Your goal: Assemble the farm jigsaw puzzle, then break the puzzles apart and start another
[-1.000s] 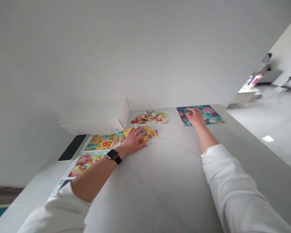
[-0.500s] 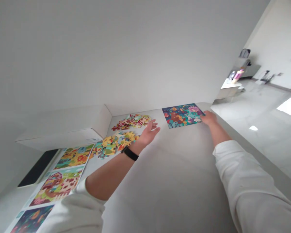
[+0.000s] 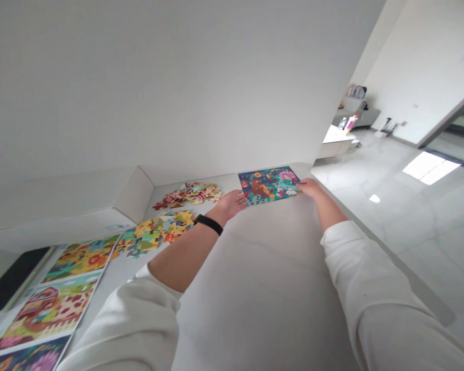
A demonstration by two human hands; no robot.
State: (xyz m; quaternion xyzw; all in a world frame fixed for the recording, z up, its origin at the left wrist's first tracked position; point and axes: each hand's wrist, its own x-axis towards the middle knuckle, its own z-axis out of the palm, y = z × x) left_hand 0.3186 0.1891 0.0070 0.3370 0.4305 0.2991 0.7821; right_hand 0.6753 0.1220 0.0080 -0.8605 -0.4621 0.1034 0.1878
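White table: assembled puzzle upper centre; red pile and yellow pile of pieces centre-left; white box left; picture sheet lower left.

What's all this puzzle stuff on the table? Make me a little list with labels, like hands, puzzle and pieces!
Left hand: open, fingertips at the left edge of the assembled puzzle; black watch band on the wrist
Right hand: at the puzzle's right edge; grip unclear
Loose pieces: red pile and yellow pile, both left of the puzzle
Picture sheet: near left, colourful scenes
White box: by the wall, far left
Table: white
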